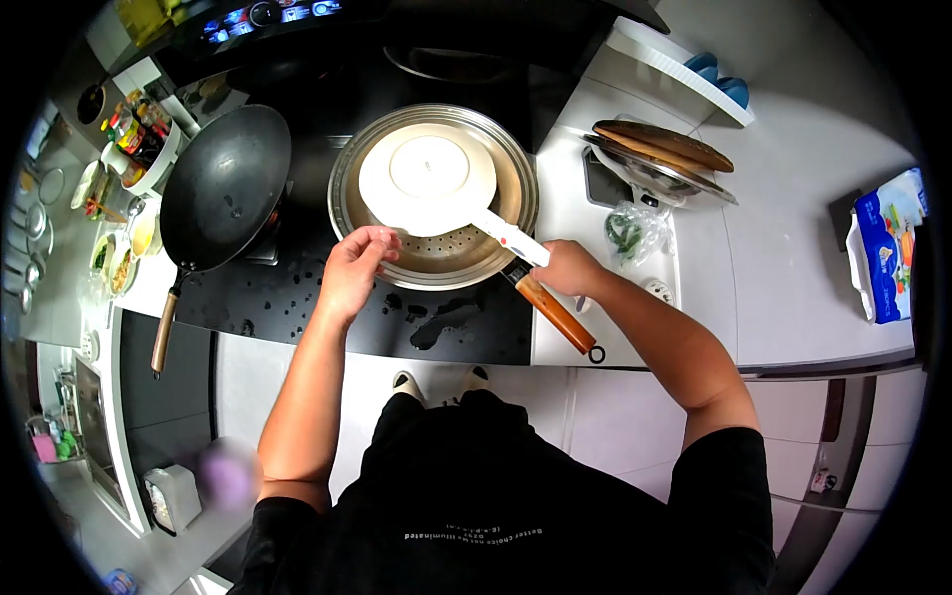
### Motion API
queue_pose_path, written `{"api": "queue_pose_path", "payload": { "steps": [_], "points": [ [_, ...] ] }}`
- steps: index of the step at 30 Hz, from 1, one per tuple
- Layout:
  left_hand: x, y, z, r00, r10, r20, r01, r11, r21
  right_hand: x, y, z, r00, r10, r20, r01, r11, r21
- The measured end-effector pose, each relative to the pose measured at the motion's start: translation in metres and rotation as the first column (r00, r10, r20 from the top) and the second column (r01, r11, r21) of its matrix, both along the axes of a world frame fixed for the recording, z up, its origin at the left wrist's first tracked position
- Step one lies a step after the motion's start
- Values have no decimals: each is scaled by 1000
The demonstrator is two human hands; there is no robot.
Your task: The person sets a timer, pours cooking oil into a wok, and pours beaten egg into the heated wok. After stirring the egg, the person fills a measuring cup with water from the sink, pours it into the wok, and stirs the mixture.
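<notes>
A round white plate (392,183), showing a ring at its centre, is over a metal steamer tray (446,253) with holes. My right hand (567,268) is closed around a white handle (511,238) with a red mark, which meets the plate's lower right rim. Beside the lower left rim, my left hand (359,263) has its fingers curled together. Whether it touches the plate or pinches something small, I cannot tell. Under my right hand, a pan's wooden handle (555,312) points toward me.
A dark wok (226,188) occupies the left of the black stove (317,307), which has wet patches. Seasoning bottles (134,139) and small bowls (124,263) line the left counter. Lids (664,159), a plastic bag of greens (627,233) and a blue packet (891,248) are at right.
</notes>
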State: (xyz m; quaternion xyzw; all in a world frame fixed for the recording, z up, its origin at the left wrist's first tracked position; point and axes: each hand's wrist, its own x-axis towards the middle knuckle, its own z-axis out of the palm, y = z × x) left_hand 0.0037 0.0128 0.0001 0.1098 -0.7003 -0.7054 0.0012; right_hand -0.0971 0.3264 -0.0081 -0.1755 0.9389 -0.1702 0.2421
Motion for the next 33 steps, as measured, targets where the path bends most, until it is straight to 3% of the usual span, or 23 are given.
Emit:
{"api": "queue_pose_path", "payload": {
  "steps": [8, 19, 22, 33],
  "points": [
    [-3, 8, 10, 1000, 19, -20, -20, 1000, -7, 3, 14, 21, 990, -141, 6, 141, 989, -40],
    [-6, 54, 13, 988, -144, -62, 144, 989, -17, 15, 74, 27, 930, -361, 67, 367, 920, -137],
    [-5, 61, 8, 981, -181, -73, 181, 983, -12, 27, 87, 31, 904, -422, 73, 428, 899, -93],
    [-4, 69, 5, 964, -246, -101, 246, 969, -7, 54, 98, 31, 912, -409, -36, 406, 911, -66]
  ]
}}
